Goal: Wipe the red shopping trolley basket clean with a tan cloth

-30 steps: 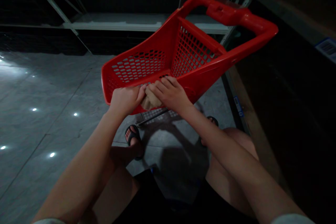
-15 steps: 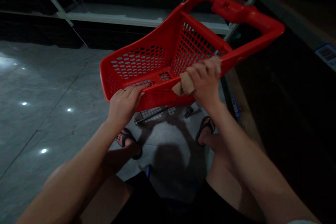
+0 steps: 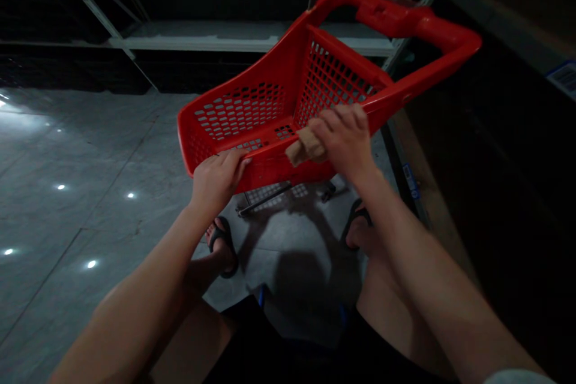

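A red plastic shopping cart with a lattice basket stands sideways before me, its handle at the upper right. My left hand is closed over the near rim of the basket, toward its left end. On the same rim, farther right toward the handle, my right hand presses a folded brown cloth against the red plastic. The fingers of that hand curl over the rim and cover part of the cloth. Inside, the visible part of the basket holds nothing.
Behind the cart runs a pale metal shelf with uprights. A dark low ledge with a blue-and-white label lies along the right side. My sandalled feet rest on the grey tiled floor near the cart's wheels.
My right hand has slid a little along the rim with the cloth, away from the handle and toward my left hand. My left hand keeps its hold, and the view has shifted slightly.
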The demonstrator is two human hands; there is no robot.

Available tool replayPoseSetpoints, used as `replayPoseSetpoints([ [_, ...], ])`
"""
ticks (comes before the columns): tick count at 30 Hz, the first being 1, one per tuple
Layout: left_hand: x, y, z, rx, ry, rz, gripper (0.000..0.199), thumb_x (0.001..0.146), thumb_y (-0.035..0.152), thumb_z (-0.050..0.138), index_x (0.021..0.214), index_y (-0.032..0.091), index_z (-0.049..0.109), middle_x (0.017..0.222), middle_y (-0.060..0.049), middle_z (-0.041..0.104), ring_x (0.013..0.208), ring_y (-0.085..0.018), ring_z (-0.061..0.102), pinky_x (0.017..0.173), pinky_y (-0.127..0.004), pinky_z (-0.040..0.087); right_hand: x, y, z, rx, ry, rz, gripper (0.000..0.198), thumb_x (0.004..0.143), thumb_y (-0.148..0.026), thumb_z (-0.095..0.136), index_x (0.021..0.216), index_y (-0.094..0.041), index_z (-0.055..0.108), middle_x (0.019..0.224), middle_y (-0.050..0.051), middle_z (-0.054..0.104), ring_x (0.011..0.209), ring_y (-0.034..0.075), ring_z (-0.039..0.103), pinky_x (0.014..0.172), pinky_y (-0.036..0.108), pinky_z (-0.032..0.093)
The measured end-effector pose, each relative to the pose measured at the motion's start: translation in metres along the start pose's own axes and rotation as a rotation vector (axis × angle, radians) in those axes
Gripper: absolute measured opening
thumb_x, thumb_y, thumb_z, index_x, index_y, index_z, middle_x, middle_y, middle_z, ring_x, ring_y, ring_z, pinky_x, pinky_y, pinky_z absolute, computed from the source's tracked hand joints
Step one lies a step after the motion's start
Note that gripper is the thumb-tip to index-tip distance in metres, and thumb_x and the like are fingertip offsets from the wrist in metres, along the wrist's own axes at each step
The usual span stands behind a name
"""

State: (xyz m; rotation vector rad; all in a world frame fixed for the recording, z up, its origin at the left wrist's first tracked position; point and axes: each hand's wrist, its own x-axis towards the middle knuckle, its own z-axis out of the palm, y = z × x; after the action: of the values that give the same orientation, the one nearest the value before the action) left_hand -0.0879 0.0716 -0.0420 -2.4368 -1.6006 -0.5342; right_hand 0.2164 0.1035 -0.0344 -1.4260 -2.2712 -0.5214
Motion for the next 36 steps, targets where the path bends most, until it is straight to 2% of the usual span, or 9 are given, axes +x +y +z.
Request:
replayPoseSetpoints([
  [4, 0.001, 0.001, 0.004, 0.003, 0.024, -0.018, 0.049, 0.109, 0.049, 0.032, 0.114, 0.021, 0.071, 0.107, -0.013, 0.079, 0.095, -0.027, 0.074, 0.078, -0.035, 0.052, -0.019, 0.069, -0.012, -0.056, 0.416, 0.296, 0.036, 0.105, -0.035, 0.045, 0.130, -0.030, 0.069, 0.140, 0.013, 0.058, 0.135, 0.033, 0.042, 0.109, 0.053, 0.037],
  [7, 0.000, -0.001, 0.007, 0.015, 0.052, -0.015, 0.047, 0.108, 0.050, 0.034, 0.112, 0.022, 0.071, 0.102, -0.012, 0.079, 0.092, -0.027, 0.074, 0.076, -0.034, 0.051, -0.028, 0.075, -0.007, 0.089, 0.603, 0.352, 0.036, 0.103, -0.032, 0.046, 0.128, -0.024, 0.070, 0.138, 0.016, 0.054, 0.131, 0.031, 0.049, 0.104, 0.048, 0.045],
  [9, -0.001, -0.003, 0.009, 0.020, 0.081, 0.000, 0.044, 0.107, 0.049, 0.035, 0.110, 0.022, 0.071, 0.098, -0.012, 0.078, 0.089, -0.026, 0.074, 0.075, -0.034, 0.050, -0.033, 0.056, 0.007, 0.174, 0.527, 0.412, 0.035, 0.100, -0.026, 0.043, 0.125, -0.022, 0.068, 0.133, 0.015, 0.056, 0.127, 0.029, 0.053, 0.103, 0.048, 0.048],
  [12, -0.002, -0.003, 0.009, 0.035, 0.120, 0.031, 0.042, 0.107, 0.046, 0.036, 0.110, 0.021, 0.071, 0.095, -0.012, 0.077, 0.086, -0.026, 0.072, 0.076, -0.035, 0.049, -0.043, 0.008, 0.040, 0.226, 0.177, 0.404, 0.037, 0.094, -0.013, 0.041, 0.120, -0.019, 0.066, 0.126, 0.015, 0.063, 0.117, 0.026, 0.059, 0.103, 0.046, 0.051],
  [16, 0.001, 0.005, 0.008, 0.020, 0.139, 0.041, 0.042, 0.107, 0.042, 0.036, 0.112, 0.020, 0.071, 0.096, -0.013, 0.077, 0.087, -0.026, 0.071, 0.077, -0.036, 0.049, -0.055, -0.057, 0.073, 0.244, -0.111, 0.140, 0.031, 0.097, -0.015, 0.050, 0.118, -0.021, 0.071, 0.120, 0.010, 0.074, 0.114, 0.026, 0.063, 0.105, 0.043, 0.051],
  [21, 0.005, 0.012, 0.007, -0.010, 0.134, 0.061, 0.043, 0.109, 0.039, 0.035, 0.116, 0.020, 0.072, 0.104, -0.012, 0.078, 0.093, -0.024, 0.072, 0.081, -0.034, 0.050, -0.054, -0.086, 0.060, 0.141, -0.318, -0.130, 0.027, 0.101, -0.019, 0.048, 0.112, -0.019, 0.073, 0.112, 0.012, 0.075, 0.101, 0.025, 0.065, 0.080, 0.035, 0.052],
  [26, 0.003, 0.010, 0.005, -0.056, 0.114, 0.075, 0.042, 0.109, 0.035, 0.034, 0.121, 0.020, 0.071, 0.107, -0.011, 0.078, 0.097, -0.022, 0.072, 0.085, -0.032, 0.051, -0.033, -0.059, 0.022, 0.117, -0.143, 0.083, 0.030, 0.103, -0.022, 0.045, 0.121, -0.024, 0.069, 0.114, 0.008, 0.072, 0.100, 0.022, 0.065, 0.070, 0.029, 0.049],
  [31, 0.002, 0.011, 0.005, -0.057, 0.120, 0.081, 0.040, 0.108, 0.032, 0.035, 0.119, 0.018, 0.071, 0.103, -0.011, 0.078, 0.092, -0.022, 0.072, 0.080, -0.032, 0.051, -0.022, -0.040, 0.010, 0.220, 0.255, 0.321, 0.037, 0.096, -0.013, 0.041, 0.122, -0.025, 0.063, 0.126, 0.009, 0.062, 0.116, 0.023, 0.063, 0.091, 0.036, 0.055],
  [36, 0.003, 0.012, 0.010, -0.087, 0.192, 0.072, 0.036, 0.106, 0.031, 0.039, 0.115, 0.018, 0.071, 0.100, -0.009, 0.078, 0.089, -0.023, 0.072, 0.078, -0.033, 0.051, -0.031, -0.089, 0.033, 0.450, 0.182, 0.204, 0.044, 0.090, -0.014, 0.049, 0.131, -0.026, 0.056, 0.138, 0.012, 0.057, 0.129, 0.027, 0.058, 0.107, 0.044, 0.054],
])
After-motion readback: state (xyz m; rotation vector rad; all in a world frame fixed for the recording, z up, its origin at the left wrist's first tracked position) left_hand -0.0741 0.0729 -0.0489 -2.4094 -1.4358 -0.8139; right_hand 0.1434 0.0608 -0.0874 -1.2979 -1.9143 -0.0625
